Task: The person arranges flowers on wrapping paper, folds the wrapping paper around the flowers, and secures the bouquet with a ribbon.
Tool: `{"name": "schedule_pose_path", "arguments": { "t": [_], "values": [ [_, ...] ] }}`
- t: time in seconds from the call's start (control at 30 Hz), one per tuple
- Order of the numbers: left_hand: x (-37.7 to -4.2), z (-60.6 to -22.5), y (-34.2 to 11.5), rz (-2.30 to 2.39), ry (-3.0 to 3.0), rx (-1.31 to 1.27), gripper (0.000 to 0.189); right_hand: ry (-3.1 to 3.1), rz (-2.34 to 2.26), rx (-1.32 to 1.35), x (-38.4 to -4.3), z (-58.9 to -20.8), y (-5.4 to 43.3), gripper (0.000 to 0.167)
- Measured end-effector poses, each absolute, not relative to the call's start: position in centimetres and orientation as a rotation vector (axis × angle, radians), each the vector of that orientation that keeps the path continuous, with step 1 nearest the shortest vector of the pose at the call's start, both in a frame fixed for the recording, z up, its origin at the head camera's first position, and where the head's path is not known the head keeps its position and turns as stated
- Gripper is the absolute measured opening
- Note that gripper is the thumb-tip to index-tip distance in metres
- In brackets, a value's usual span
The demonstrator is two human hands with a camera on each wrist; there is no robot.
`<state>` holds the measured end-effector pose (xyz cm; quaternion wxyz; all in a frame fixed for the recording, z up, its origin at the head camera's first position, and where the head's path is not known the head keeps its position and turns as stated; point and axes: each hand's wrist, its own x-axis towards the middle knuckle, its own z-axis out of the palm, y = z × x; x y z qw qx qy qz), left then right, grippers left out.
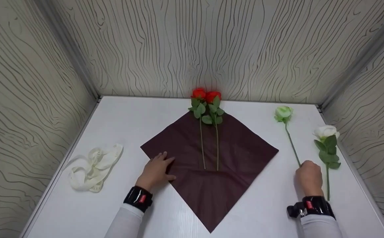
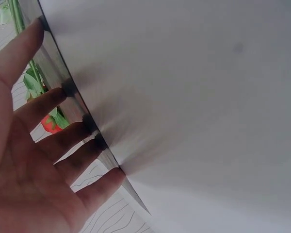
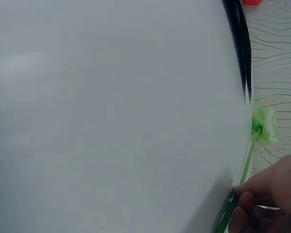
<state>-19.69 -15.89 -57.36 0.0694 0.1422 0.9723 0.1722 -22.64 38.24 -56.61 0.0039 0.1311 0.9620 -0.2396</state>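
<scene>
The left hand (image 1: 155, 170) rests spread and loose on the edge of the dark sheet (image 1: 208, 191). The right hand (image 1: 310, 177) pinches the green rose (image 1: 283, 113) by its stem, right of the sheet. The right wrist view shows the thumb on the stem; in the head view the hand hides it. Two red roses (image 1: 213, 97) lie partly on the sheet, a white rose (image 1: 329, 148) beside the right hand, ribbon (image 1: 96, 172) on the left of the desk (image 1: 139, 122)
</scene>
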Motion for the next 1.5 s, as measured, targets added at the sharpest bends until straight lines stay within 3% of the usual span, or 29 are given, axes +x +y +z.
{"name": "schedule_pose_path", "arguments": {
  "t": [0.4,0.63,1.1,1.5],
  "values": [
    [-19.8,-57.3,-15.8,0.521,2.923,0.418,0.075,3.007,-0.715,0.388,-23.0,-56.5,37.8,0.016],
    [-19.7,-57.4,-15.8,0.509,2.924,0.417,0.075,3.005,-0.855,0.279,-23.5,-56.0,35.7,0.024],
    [-19.6,-56.9,-15.6,0.512,2.963,0.419,0.06,2.947,-1.206,-0.01,-24.7,-54.5,23.1,0.022],
    [-19.5,-57.0,-15.4,0.514,2.967,0.405,0.062,2.929,-1.283,-0.196,-25.1,-55.6,13.7,0.013]
  ]
}}
